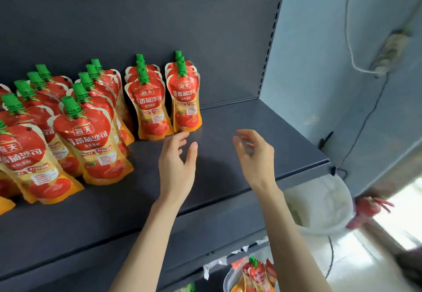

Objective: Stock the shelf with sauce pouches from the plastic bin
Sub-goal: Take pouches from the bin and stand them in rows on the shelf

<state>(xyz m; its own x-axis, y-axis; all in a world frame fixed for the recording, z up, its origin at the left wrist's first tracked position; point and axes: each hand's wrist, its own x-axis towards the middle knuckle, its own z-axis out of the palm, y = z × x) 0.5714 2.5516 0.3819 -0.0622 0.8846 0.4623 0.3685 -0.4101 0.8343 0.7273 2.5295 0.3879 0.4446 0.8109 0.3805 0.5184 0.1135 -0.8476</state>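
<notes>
Your left hand [177, 168] and right hand [257, 159] mid-frame above shelf [285, 136], fingers loose, holding nothing. Sauce pouches [150, 104] upright, left half. Plastic bin [226, 279] at bottom edge.

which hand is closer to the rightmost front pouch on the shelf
Left. The left hand has its fingertips close by the base of the rightmost front pouch; the right hand hovers further right over bare shelf.
</notes>
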